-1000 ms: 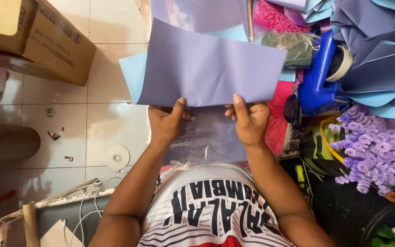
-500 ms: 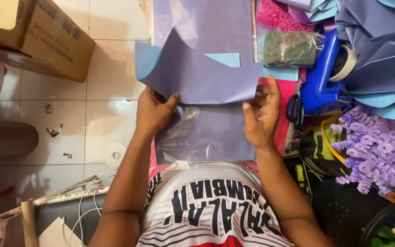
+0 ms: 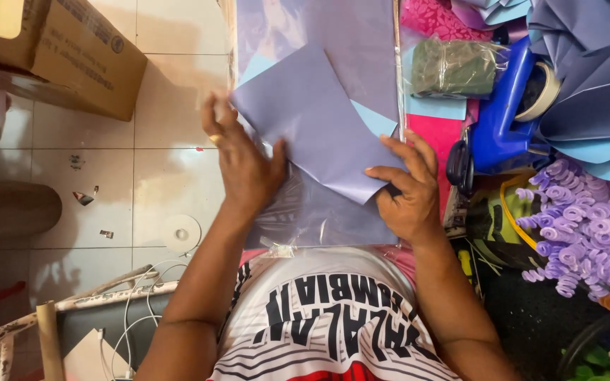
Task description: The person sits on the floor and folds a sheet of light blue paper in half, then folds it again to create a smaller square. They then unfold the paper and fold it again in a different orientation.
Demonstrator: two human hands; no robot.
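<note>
A lilac foam sheet [image 3: 319,120] lies tilted over a clear plastic bag [image 3: 312,212] of more lilac and light blue sheets on my lap. My left hand [image 3: 245,162] lies flat against the sheet's left edge, fingers spread, a ring on one finger. At the sheet's lower right corner my right hand [image 3: 407,187] pinches it between thumb and fingers. A light blue sheet [image 3: 375,120] peeks out from beneath.
A cardboard box [image 3: 51,49] stands on the tiled floor at upper left. On the right are a blue tape dispenser [image 3: 503,120], a green bundle in plastic [image 3: 453,67], folded lilac sheets [image 3: 594,77] and curled purple foam strips [image 3: 587,226]. White cables [image 3: 135,303] lie at lower left.
The lilac sheet has come down from being held up and spread, and has turned to a tilt. My left hand went from gripping its bottom edge to lying flat on its left side.
</note>
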